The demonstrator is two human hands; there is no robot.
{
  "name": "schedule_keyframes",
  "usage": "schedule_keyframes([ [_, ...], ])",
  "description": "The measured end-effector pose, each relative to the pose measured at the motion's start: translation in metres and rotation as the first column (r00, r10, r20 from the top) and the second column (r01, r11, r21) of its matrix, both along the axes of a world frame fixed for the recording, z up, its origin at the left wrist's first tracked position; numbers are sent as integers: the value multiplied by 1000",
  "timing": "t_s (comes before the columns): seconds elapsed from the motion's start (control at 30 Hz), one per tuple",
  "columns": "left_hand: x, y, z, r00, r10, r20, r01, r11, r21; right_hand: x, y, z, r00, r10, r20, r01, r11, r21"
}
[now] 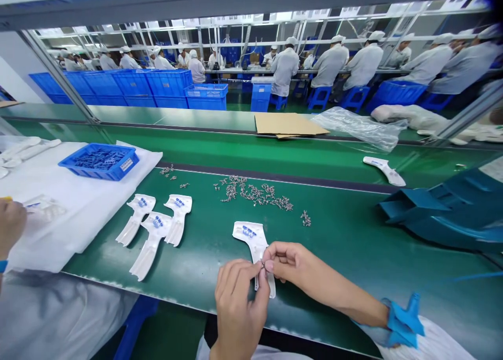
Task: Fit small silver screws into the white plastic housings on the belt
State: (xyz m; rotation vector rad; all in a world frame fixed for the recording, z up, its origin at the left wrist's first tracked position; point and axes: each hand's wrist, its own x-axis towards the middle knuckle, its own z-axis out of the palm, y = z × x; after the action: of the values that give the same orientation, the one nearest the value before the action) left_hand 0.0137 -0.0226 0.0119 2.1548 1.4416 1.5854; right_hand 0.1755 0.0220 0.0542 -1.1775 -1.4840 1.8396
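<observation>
My left hand (239, 303) and my right hand (290, 261) meet fingertip to fingertip, each in a pinch on a small metal part (263, 265), which is too tiny to make out fully. Beneath them a white gun-shaped plastic shell half (251, 235) with blue pieces in its top end lies on the green bench; my fingers hide part of its handle. Beyond it spread loose piles of small metal parts (255, 192). To the left lie more white shell halves (152, 235) of the same shape, also with blue pieces inside.
A blue tray (131, 163) of blue parts stands on white sheeting at left, near a co-worker's hand (11, 225). At right are a teal moulded object (440, 218) and another white shell piece (387, 170) on the green belt. Cardboard (288, 124) and clear plastic lie behind.
</observation>
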Motion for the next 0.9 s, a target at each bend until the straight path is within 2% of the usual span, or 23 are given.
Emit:
schedule_keyframes([
  [0.1,2,0,-2,1000,9,6,-9,1000,-11,-1,-2,-5,1000,-20,-8,20,1000,22],
  [0.2,-2,0,-5,997,-11,-70,5,996,-87,7,0,3,985,26,170,-46,992,117],
  [0.3,-9,0,-9,977,-42,-207,-1,979,-206,16,4,15,886,60,459,-177,960,216],
  [0.4,-13,0,-15,944,-90,-319,-3,960,-281,17,10,21,781,113,614,-312,923,226],
  [0.53,-13,-2,-17,918,-125,-376,-2,947,-320,11,18,18,717,184,672,-404,896,185],
  [0.7,-11,-1,-17,919,-129,-374,-9,938,-346,8,23,12,671,175,720,-424,888,180],
  [0.9,-11,0,-18,923,-127,-364,-11,935,-355,7,24,14,602,176,779,-456,876,154],
])
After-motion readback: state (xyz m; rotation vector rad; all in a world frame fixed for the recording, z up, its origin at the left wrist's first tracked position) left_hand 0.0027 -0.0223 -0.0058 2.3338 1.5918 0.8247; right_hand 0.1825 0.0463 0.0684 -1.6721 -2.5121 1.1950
